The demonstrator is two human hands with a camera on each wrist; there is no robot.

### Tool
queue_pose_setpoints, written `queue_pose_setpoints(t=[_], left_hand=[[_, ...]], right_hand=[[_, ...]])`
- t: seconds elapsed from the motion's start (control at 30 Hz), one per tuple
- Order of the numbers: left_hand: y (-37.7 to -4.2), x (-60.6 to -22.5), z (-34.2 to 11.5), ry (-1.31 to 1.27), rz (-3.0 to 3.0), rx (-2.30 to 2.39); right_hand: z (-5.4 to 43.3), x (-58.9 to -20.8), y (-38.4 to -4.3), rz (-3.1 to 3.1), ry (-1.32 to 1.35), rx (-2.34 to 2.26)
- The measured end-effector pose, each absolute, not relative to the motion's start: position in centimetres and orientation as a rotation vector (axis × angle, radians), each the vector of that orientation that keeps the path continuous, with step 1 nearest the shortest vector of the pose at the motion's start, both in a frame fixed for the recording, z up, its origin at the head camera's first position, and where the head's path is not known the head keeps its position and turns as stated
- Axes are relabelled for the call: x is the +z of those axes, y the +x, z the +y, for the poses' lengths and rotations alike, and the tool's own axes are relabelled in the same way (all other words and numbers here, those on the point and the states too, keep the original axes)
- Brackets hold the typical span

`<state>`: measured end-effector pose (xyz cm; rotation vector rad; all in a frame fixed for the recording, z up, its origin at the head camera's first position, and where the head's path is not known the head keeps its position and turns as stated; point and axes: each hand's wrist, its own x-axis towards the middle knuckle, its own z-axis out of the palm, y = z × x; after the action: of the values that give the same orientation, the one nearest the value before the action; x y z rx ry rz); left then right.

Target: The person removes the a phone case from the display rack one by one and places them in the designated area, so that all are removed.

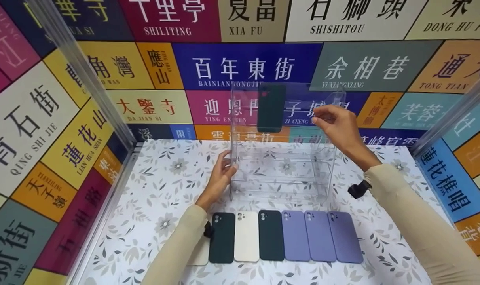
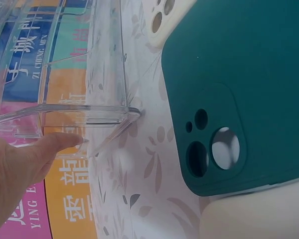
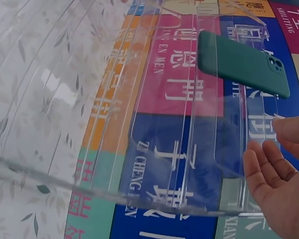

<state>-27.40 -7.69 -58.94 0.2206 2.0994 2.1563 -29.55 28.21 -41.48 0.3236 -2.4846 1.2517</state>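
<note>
A clear acrylic tiered rack [image 1: 287, 178] stands on the table. My left hand [image 1: 221, 174] holds its left side panel, thumb at the front edge; the left wrist view shows the thumb beside the panel, other fingers hidden. One dark green phone case [image 1: 271, 111] stands upright in the top tier, left of its middle. To the right of that case, my right hand [image 1: 336, 122] is raised at the rack's upper right with loosely bent fingers and nothing in them. In the right wrist view, the fingertips [image 3: 254, 147] are near the clear top tier.
In front of the rack lies a row of phone cases: a cream one [image 1: 198, 255] partly under the left forearm, a dark green [image 1: 222, 237], a cream [image 1: 246, 237], another dark green [image 1: 271, 237], and three purple ones [image 1: 321, 237]. Panels with printed lettering enclose the flower-patterned table [image 1: 152, 237].
</note>
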Motion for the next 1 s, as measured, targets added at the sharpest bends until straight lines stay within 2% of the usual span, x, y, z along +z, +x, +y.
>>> queue_pose_setpoints(t=[0.5, 1.0], left_hand=[[-27.1, -59.0, -7.6, 0.207, 2.121, 2.141], [-27.3, -58.9, -7.6, 0.204, 2.116, 2.137]], right_hand=[[24.0, -41.6, -32.2, -2.470, 0.378, 1.253], [22.0, -39.7, -33.8, -2.432, 0.371, 1.260]])
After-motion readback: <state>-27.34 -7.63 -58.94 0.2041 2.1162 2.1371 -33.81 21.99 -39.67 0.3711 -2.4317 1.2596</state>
